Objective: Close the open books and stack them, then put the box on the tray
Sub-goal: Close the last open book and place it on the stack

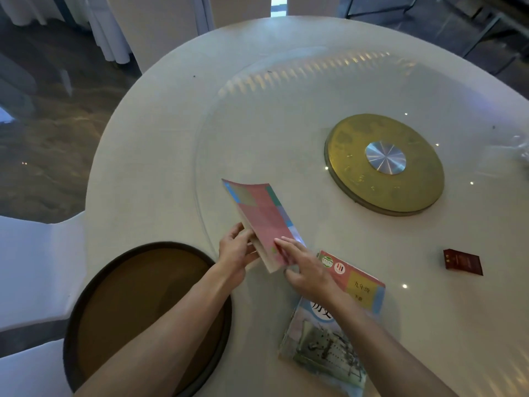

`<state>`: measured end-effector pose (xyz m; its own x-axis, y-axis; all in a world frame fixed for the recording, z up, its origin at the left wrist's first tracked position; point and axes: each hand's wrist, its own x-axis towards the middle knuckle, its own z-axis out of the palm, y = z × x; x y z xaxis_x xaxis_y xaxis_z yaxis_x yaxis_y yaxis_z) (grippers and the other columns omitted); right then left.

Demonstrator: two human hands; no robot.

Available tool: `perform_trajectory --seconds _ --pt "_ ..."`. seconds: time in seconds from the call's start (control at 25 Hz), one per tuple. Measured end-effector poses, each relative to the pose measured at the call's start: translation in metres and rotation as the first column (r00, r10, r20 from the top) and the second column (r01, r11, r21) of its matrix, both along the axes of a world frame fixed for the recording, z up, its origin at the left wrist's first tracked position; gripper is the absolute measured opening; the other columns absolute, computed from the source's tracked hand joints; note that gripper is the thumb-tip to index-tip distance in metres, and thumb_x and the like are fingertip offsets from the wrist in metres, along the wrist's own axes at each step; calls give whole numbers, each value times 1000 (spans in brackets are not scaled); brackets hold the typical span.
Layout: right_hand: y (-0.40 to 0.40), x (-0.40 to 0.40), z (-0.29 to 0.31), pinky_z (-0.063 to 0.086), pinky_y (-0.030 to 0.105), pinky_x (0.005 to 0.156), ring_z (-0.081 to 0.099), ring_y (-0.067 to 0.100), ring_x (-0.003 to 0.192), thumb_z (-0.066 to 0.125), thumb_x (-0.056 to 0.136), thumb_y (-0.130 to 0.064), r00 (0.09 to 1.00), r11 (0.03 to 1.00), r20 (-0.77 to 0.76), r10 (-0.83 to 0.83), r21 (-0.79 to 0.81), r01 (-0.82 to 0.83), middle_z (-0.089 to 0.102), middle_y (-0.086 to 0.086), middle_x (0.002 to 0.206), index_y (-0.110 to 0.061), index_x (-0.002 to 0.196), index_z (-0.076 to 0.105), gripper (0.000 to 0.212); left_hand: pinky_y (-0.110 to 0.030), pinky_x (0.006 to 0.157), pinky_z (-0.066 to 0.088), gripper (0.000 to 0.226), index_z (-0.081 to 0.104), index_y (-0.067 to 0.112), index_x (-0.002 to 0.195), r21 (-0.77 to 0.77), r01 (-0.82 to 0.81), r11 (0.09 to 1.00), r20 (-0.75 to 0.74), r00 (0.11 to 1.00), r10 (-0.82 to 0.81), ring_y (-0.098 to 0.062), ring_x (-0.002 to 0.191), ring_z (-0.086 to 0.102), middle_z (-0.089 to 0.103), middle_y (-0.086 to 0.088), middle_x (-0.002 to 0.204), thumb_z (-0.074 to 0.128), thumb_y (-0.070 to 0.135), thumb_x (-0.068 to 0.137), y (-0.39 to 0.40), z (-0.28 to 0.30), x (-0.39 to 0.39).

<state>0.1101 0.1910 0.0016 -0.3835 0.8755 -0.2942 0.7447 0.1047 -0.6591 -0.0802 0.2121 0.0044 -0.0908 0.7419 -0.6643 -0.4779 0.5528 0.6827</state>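
Observation:
A pink-covered book (262,216) is held tilted above the white table, nearly closed. My left hand (236,250) grips its lower page edge from the left, and my right hand (303,267) presses on its cover at the near corner. A second closed book (323,339) with a ship picture lies flat under my right forearm. A small dark red box (462,262) rests on the table to the right. The round brown tray (97,285) with a dark rim sits at the near left, partly hidden by my left arm.
A glass turntable (286,110) with a gold hub (385,164) covers the table's middle. White-covered chairs (37,253) stand at the left edge and another at the far side. Crumpled clear plastic lies at the right edge.

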Motion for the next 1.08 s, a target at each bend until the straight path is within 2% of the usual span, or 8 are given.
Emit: perform_trajectory --seconds 0.16,0.32,0.52,0.64,0.68,0.8,0.96,1.08 --pt "-20 -14 14 55 46 98 65 17 110 62 83 -32 959 970 -212 -188 -191 148 64 -3 127 -32 148 48 67 -38 69 61 29 71 10 119 66 71 995 7 997 -72 -32 81 77 78 -18 101 69 12 90 -15 13 3" --pt "-32 -16 33 60 40 92 70 13 104 67 84 -52 937 957 -236 -257 -196 213 70 -5 121 -33 143 48 65 -41 74 61 35 66 10 125 62 139 988 -26 990 -138 -34 85 78 80 -16 96 72 18 91 -21 29 11" --pt "-34 -15 50 60 44 70 69 22 79 57 90 -24 898 909 -147 -414 -105 402 70 -1 89 -21 115 62 26 -41 84 61 25 72 17 110 63 288 956 -32 958 -286 -26 98 76 79 -7 108 56 32 100 -28 49 25" --pt "-37 -3 58 53 25 61 67 19 84 51 95 -10 860 878 -176 -479 -108 466 70 2 101 -13 127 64 34 -42 90 59 31 67 14 124 42 261 964 -55 964 -259 -27 107 72 74 -7 119 56 30 100 -35 36 22" --pt "-40 2 61 56 27 64 68 22 90 50 97 -9 851 880 -225 -474 -134 455 71 4 107 -13 133 62 38 -41 90 59 35 64 11 130 19 245 969 -86 966 -242 -28 109 70 72 -8 121 58 29 100 -40 29 20" --pt "-51 17 73 64 51 76 70 33 98 46 99 -2 706 840 -456 -542 -280 464 72 11 109 -16 128 66 39 -38 88 56 53 55 5 139 -129 246 960 -178 947 -267 -28 114 64 64 -12 125 66 32 95 -54 3 20" --pt "-70 46 89 60 41 64 64 28 90 42 96 2 397 693 -576 -714 -503 516 69 11 101 -19 114 74 42 -40 77 61 39 69 8 120 -242 332 912 2 940 -342 -24 89 68 73 -12 108 63 39 95 -67 -3 40" --pt "-97 76 84 58 38 63 66 21 85 46 92 -2 341 610 -518 -785 -547 574 68 11 99 -14 106 78 37 -34 63 58 39 61 6 130 -155 293 943 51 956 -289 -26 89 70 71 -17 120 67 19 94 -72 -10 55"
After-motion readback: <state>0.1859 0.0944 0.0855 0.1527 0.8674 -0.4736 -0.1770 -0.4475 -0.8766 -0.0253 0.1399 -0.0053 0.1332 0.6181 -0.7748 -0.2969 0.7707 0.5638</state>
